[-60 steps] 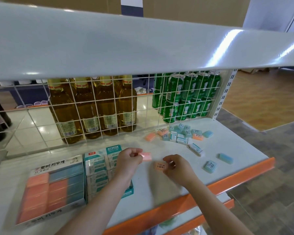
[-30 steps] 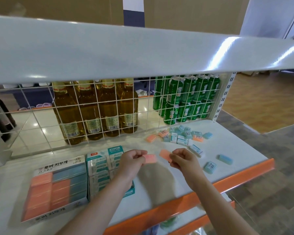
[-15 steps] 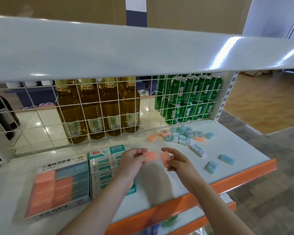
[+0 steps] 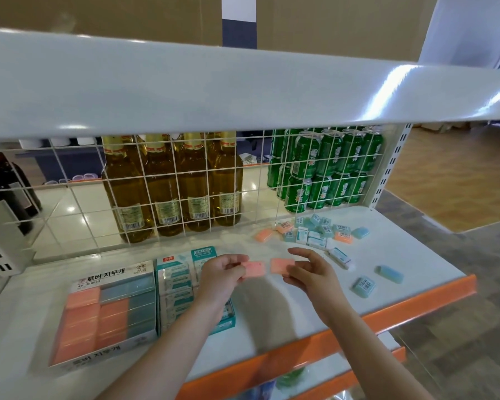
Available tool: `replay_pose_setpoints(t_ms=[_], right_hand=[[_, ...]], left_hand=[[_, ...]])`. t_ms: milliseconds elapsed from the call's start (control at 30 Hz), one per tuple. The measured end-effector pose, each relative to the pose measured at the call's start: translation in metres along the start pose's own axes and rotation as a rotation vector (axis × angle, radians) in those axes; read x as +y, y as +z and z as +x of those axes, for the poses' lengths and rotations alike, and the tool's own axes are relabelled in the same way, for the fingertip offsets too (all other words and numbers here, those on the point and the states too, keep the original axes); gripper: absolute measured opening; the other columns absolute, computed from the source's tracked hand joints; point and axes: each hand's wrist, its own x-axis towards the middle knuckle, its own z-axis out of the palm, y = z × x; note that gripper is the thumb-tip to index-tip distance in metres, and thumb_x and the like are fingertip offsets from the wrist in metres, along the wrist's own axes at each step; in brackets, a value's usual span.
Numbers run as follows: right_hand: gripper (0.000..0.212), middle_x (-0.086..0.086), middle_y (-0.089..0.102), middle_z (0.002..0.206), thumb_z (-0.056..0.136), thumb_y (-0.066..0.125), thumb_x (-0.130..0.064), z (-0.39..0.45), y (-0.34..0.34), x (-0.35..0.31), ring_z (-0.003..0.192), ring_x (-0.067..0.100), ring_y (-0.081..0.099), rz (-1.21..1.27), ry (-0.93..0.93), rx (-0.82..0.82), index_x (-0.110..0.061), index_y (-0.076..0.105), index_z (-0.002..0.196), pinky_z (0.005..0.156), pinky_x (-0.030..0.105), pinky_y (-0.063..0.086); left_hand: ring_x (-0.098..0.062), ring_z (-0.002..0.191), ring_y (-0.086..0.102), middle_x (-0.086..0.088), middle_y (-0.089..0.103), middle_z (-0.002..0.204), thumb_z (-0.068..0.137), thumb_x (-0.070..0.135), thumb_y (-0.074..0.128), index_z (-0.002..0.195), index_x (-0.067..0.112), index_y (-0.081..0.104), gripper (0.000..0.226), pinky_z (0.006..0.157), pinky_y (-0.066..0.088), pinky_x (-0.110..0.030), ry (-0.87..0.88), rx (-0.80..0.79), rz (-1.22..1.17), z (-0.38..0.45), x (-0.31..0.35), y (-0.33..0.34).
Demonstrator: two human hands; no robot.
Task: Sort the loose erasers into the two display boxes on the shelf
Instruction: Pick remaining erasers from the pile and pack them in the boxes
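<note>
Left hand (image 4: 220, 274) pinching pink eraser (image 4: 253, 269), right hand (image 4: 309, 272) pinching another (image 4: 282, 266), held side by side, prob. to stack before loading pink/grey box (image 4: 104, 313).

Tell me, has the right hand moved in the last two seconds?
Yes. The right hand, pinching a pink eraser, has gone up and back from the shelf's orange edge toward the wire grid.

Behind the wire grid (image 4: 70, 197), amber bottles (image 4: 173, 186) stand left of stacked green cans (image 4: 326, 166); a dark bottle (image 4: 9, 186) stands far left.
</note>
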Motion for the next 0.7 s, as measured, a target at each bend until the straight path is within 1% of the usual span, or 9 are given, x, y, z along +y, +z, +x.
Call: replay_pose_setpoints(t_ms=[67,133,200,267,367,433,500,600,700], right_hand=[[0.025,0.011,0.062,0.074,0.085,0.054,0.01,-0.001,0.001,0.0,0.067,0.02,0.062,-0.007,-0.001,-0.024,-0.011,0.064,0.094,0.068,0.022,0.056],[0.026,0.014,0.056,0.076,0.082,0.056,0.012,-0.003,0.002,0.001,0.069,0.022,0.062,-0.015,0.003,-0.044,-0.01,0.066,0.093,0.069,0.021,0.056],[0.029,0.012,0.052,0.072,0.08,0.058,0.014,-0.004,0.002,0.001,0.07,0.023,0.062,-0.032,0.009,-0.06,-0.007,0.065,0.097,0.071,0.022,0.056],[0.031,0.009,0.058,0.07,0.079,0.058,0.015,-0.005,0.002,0.001,0.071,0.021,0.063,-0.058,0.013,-0.075,-0.008,0.065,0.098,0.075,0.024,0.056],[0.033,0.008,0.067,0.078,0.077,0.06,0.015,-0.006,0.005,0.0,0.071,0.016,0.065,-0.1,0.01,-0.084,-0.01,0.066,0.098,0.075,0.023,0.056],[0.033,0.008,0.068,0.079,0.076,0.06,0.015,-0.006,0.007,0.0,0.071,0.015,0.065,-0.104,0.009,-0.085,-0.012,0.066,0.096,0.074,0.023,0.055],[0.033,0.009,0.067,0.079,0.076,0.061,0.015,-0.006,0.009,0.0,0.072,0.016,0.065,-0.108,0.012,-0.092,-0.01,0.066,0.098,0.074,0.022,0.055],[0.034,0.01,0.067,0.079,0.076,0.061,0.014,-0.006,0.015,0.0,0.073,0.016,0.064,-0.117,0.016,-0.11,-0.01,0.066,0.1,0.074,0.021,0.055],[0.033,0.009,0.067,0.08,0.077,0.061,0.013,-0.007,0.023,0.0,0.073,0.016,0.065,-0.135,0.018,-0.144,-0.014,0.066,0.096,0.075,0.021,0.055]], left_hand=[[-0.02,0.098,0.06,-0.005,0.063,0.098,0.086,-0.003,0.056,0.083,0.019,0.065,0.024,0.079,0.052,-0.022,0.002,-0.004,0.004,-0.001,0.001,0.0],[-0.018,0.097,0.06,-0.004,0.063,0.098,0.086,-0.002,0.057,0.084,0.02,0.064,0.023,0.077,0.052,-0.02,0.008,-0.006,0.0,-0.002,0.001,-0.001],[-0.017,0.095,0.059,-0.001,0.062,0.094,0.087,-0.002,0.056,0.084,0.02,0.064,0.023,0.076,0.052,-0.019,0.013,-0.006,-0.004,-0.003,0.001,-0.002],[-0.015,0.092,0.059,0.0,0.062,0.092,0.087,-0.002,0.056,0.083,0.02,0.064,0.024,0.075,0.051,-0.018,0.019,-0.004,-0.002,-0.003,0.001,-0.003],[-0.012,0.088,0.059,0.0,0.063,0.092,0.086,-0.003,0.057,0.085,0.019,0.064,0.023,0.072,0.051,-0.016,0.024,-0.006,0.004,-0.003,0.001,-0.006],[-0.012,0.087,0.059,-0.001,0.063,0.091,0.086,-0.003,0.057,0.089,0.016,0.065,0.021,0.068,0.051,-0.014,0.024,-0.007,0.0,-0.004,0.001,-0.008],[-0.013,0.088,0.06,-0.002,0.063,0.092,0.086,-0.003,0.057,0.092,0.015,0.065,0.02,0.065,0.052,-0.011,0.026,-0.005,0.001,-0.004,0.001,-0.011],[-0.012,0.088,0.06,-0.002,0.064,0.095,0.087,-0.001,0.057,0.093,0.016,0.065,0.019,0.069,0.052,-0.014,0.03,0.002,0.022,-0.005,0.003,-0.018],[-0.009,0.085,0.06,0.001,0.063,0.091,0.085,-0.002,0.059,0.09,0.016,0.064,0.019,0.066,0.053,-0.013,0.045,0.0,0.052,-0.007,0.005,-0.028]])
